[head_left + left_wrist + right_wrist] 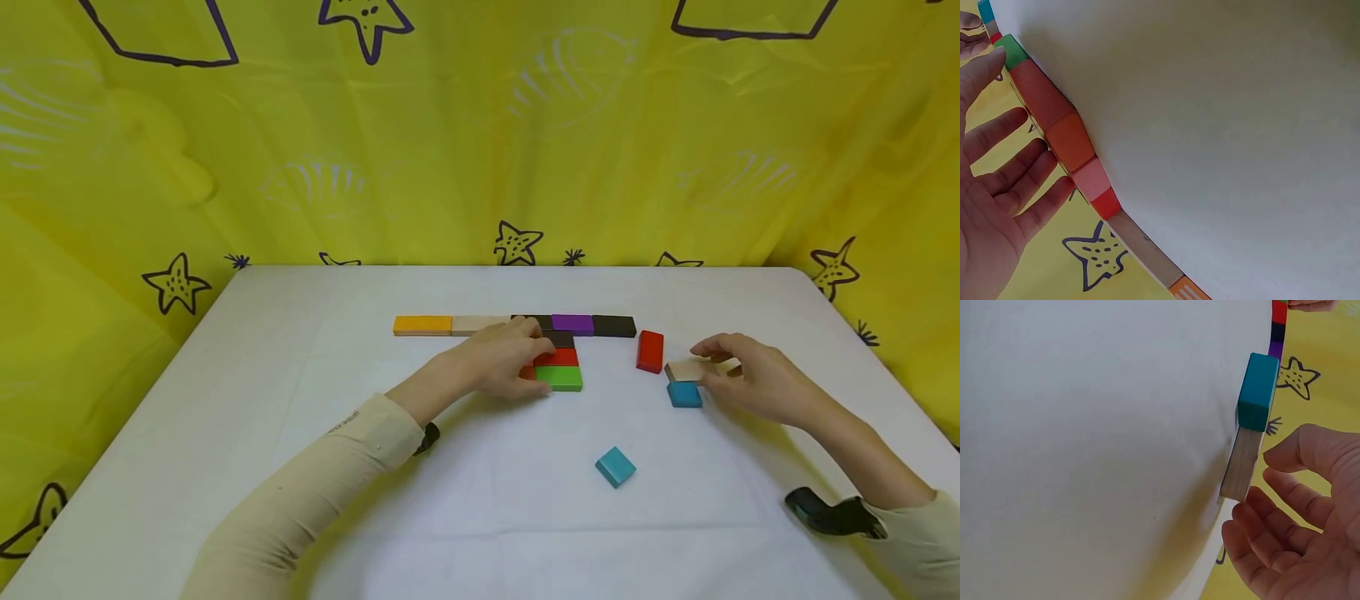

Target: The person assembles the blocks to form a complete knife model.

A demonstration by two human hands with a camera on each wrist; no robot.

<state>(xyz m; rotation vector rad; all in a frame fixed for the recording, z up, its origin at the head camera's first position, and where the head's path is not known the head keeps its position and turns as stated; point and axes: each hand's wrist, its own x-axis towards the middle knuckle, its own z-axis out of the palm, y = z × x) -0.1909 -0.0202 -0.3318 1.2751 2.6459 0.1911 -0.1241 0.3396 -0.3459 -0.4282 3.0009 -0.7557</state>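
Note:
My left hand [510,360] rests over a cluster of flat blocks, fingers spread and covering part of it. Its thumb touches the green block [558,379], and a fingertip lies at the red block [557,357] behind that. In the left wrist view, the palm and straight fingers show beside the row of blocks. At the right, my right hand [761,379] is loosely curved around the end of a plain wooden block [686,370]. A blue block [684,395] lies against that block's near side. In the right wrist view, the thumb [1285,456] and fingers stand apart beside the wood.
Behind the left hand runs a straight row of blocks: orange [422,326], plain wood [476,325], dark, purple [572,325] and black [614,326]. A separate red block [650,352] lies between the hands, a teal block [616,467] nearer me. Yellow cloth [450,150] hangs behind the white table [300,292].

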